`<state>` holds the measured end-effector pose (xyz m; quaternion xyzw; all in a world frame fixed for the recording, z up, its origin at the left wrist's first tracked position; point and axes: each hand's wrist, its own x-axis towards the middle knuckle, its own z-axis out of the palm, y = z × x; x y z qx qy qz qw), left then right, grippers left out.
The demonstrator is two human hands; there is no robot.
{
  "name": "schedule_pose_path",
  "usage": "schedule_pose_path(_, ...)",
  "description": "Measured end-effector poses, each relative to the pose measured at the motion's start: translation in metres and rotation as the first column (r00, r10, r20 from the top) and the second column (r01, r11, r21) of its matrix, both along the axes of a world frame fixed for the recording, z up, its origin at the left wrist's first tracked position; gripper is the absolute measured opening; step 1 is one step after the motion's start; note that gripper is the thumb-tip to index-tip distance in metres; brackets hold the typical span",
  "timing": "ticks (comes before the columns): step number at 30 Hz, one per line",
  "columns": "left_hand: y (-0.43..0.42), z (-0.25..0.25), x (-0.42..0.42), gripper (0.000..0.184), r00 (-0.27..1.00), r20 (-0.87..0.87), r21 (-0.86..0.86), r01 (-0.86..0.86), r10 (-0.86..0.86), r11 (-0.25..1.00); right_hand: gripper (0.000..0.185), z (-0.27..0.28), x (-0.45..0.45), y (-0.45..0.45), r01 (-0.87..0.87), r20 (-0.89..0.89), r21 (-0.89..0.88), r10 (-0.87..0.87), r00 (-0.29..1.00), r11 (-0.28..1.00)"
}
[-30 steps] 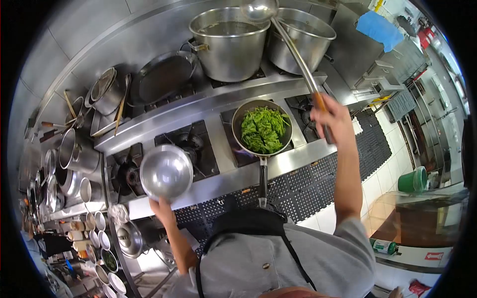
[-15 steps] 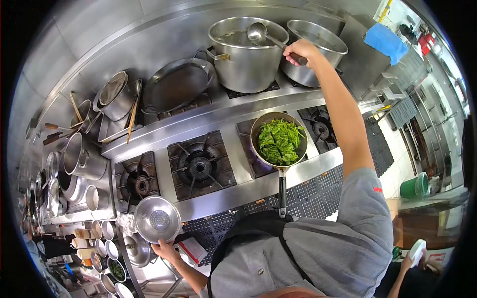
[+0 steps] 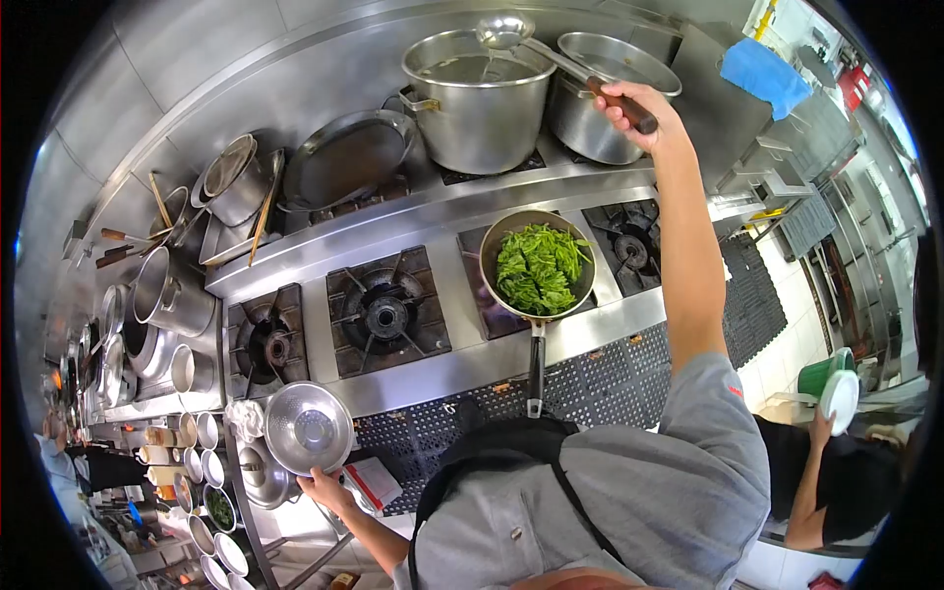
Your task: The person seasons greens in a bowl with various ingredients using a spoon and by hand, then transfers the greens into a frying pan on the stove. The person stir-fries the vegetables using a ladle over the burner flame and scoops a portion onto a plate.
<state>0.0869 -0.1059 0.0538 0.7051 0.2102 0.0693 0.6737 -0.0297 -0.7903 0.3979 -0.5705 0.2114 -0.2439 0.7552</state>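
Note:
My right hand [image 3: 644,110] grips the dark handle of a metal ladle [image 3: 505,32], raised above a large stockpot [image 3: 479,126]. A thin stream of liquid runs from the ladle toward the liquid in that pot. Down at the left, my left hand [image 3: 326,489] holds a metal colander [image 3: 285,438] by its near rim; its perforated bottom shows and nothing lies in it. Between my arms, a frying pan [image 3: 489,291] filled with leafy greens [image 3: 539,267] sits on a burner, its black handle pointing toward me.
Beside the stockpot stands a second large pot [image 3: 595,128]. A wide dark pan [image 3: 346,162] rests on the back shelf, and a bare burner [image 3: 385,315] lies left of the greens. Several small containers [image 3: 228,551] line the lower left. A person [image 3: 836,472] holds a white round object [image 3: 839,401] at right.
My right hand has lifted the ladle up from the stockpot, and liquid now falls from it. The colander stays in my left hand. At right, the other person has come further into view.

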Motion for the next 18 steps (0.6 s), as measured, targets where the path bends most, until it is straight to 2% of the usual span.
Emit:
schedule_pose_path(2,-0.002,-0.004,-0.016,0.026,1.0,0.027,0.004,0.011,-0.011,1.0,0.018,-0.001,-0.03,0.004,-0.004,-0.041,-0.09,0.0,0.999,0.996)
schedule_pose_path(4,-0.011,-0.004,-0.037,0.027,0.999,0.045,-0.062,0.013,-0.01,0.998,0.02,0.002,-0.067,0.013,-0.017,-0.024,-0.088,0.015,1.0,0.996)
schedule_pose_path(6,-0.021,0.0,-0.068,0.026,0.999,0.038,-0.066,0.015,-0.012,0.998,0.021,-0.001,-0.106,0.021,-0.074,0.069,0.024,0.072,0.995,0.997)
schedule_pose_path(8,-0.028,-0.01,-0.1,0.026,1.0,0.012,-0.081,0.022,-0.022,0.996,0.027,-0.019,-0.148,0.007,-0.143,0.035,0.095,0.14,0.99,0.985)
schedule_pose_path(10,-0.021,-0.038,-0.133,0.029,0.998,-0.014,-0.055,0.054,-0.055,0.997,0.043,-0.04,-0.191,0.023,-0.259,0.139,0.179,0.236,0.962,0.949)
schedule_pose_path(12,-0.019,-0.048,-0.172,0.031,0.994,-0.099,-0.089,0.047,-0.056,0.995,0.048,-0.067,-0.232,0.033,-0.295,0.15,0.205,0.268,0.952,0.933)
schedule_pose_path(14,-0.027,-0.043,-0.207,0.034,0.99,-0.142,-0.112,0.009,-0.025,0.994,0.053,-0.083,-0.269,0.05,-0.218,-0.011,0.148,0.222,0.975,0.965)
schedule_pose_path(16,-0.035,-0.029,-0.236,0.037,0.992,-0.127,-0.114,0.005,-0.02,0.993,0.044,-0.099,-0.295,0.068,-0.172,-0.136,0.073,0.181,0.974,0.982)
schedule_pose_path(18,-0.034,-0.027,-0.251,0.039,0.992,-0.127,-0.124,-0.001,-0.015,0.992,0.043,-0.104,-0.31,0.091,-0.101,-0.303,0.001,0.096,0.948,0.995)
